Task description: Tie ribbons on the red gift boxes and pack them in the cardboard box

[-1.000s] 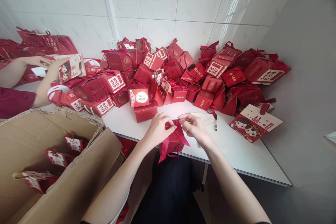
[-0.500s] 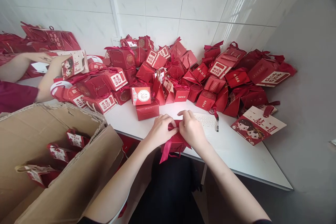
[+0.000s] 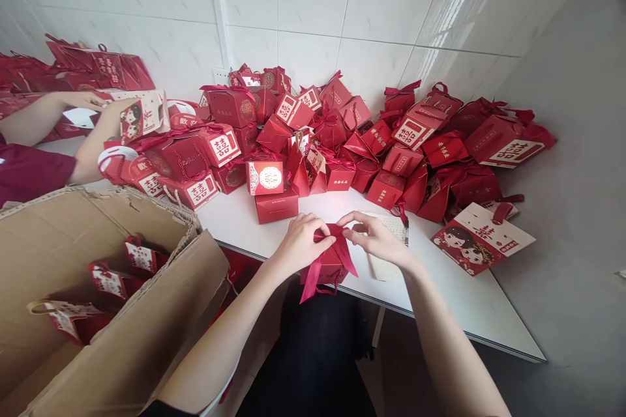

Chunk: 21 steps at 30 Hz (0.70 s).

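A small red gift box (image 3: pixel 327 268) sits at the near edge of the white table (image 3: pixel 440 287), with a red ribbon (image 3: pixel 337 249) hanging off its top. My left hand (image 3: pixel 300 241) pinches the ribbon from the left, fingers closed. My right hand (image 3: pixel 374 238) pinches the ribbon's other end just right of the box. Both hands hover over the top of the box.
A heap of red gift boxes (image 3: pixel 352 137) covers the back of the table. A flat printed box (image 3: pixel 482 238) lies at the right. A notepad with a pen (image 3: pixel 405 230) is under my right hand. An open cardboard carton (image 3: pixel 98 300) stands left. Another person's hands (image 3: pixel 105 117) hold a box at far left.
My hands came together over the box top, then my right hand drew back to the right with the ribbon. The ribbon loop now stands up between them.
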Available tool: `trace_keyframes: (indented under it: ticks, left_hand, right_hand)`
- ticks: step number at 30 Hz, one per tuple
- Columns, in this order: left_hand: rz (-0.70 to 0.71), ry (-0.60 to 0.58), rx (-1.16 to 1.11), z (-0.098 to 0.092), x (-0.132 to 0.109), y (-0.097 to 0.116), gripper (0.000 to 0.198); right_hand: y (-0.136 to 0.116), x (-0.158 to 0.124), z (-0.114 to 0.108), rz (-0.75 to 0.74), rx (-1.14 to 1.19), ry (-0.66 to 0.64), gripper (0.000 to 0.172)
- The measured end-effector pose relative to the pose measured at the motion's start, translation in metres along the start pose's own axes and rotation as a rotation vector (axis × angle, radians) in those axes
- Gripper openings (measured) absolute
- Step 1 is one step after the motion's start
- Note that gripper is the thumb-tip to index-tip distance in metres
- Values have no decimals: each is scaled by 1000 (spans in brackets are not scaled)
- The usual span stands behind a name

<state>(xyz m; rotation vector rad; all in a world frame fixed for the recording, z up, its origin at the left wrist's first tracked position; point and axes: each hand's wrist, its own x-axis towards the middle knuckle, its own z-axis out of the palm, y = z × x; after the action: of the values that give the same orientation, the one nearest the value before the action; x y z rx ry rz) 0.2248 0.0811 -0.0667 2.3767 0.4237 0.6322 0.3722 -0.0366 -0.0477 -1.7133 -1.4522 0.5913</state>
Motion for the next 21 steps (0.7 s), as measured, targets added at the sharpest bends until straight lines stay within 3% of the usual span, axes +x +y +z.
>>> trace_keyframes:
  ticks: [5, 8, 12, 16, 19, 21]
  left_hand:
    - [-4, -3, -21, -1, 0, 0, 14]
    - [-4, -6, -20, -2, 0, -1, 15]
    - [6, -16, -19, -2, 1, -2, 17]
    - [0, -28, -11, 0, 2, -2, 20]
    - [-14, -37, -25, -1, 3, -2, 18]
    - [-15, -39, -75, -5, 1, -3, 16]
  right_hand:
    - [10, -1, -15, 28, 136, -90, 35]
    - [11, 3, -8, 93, 179, -32, 26]
    - [7, 6, 3, 197, 269, 43, 27]
    - [10, 6, 6, 308, 449, 75, 38]
    - [19, 1, 4, 321, 366, 126, 33]
    - [21, -9, 4, 308, 204, 253, 26]
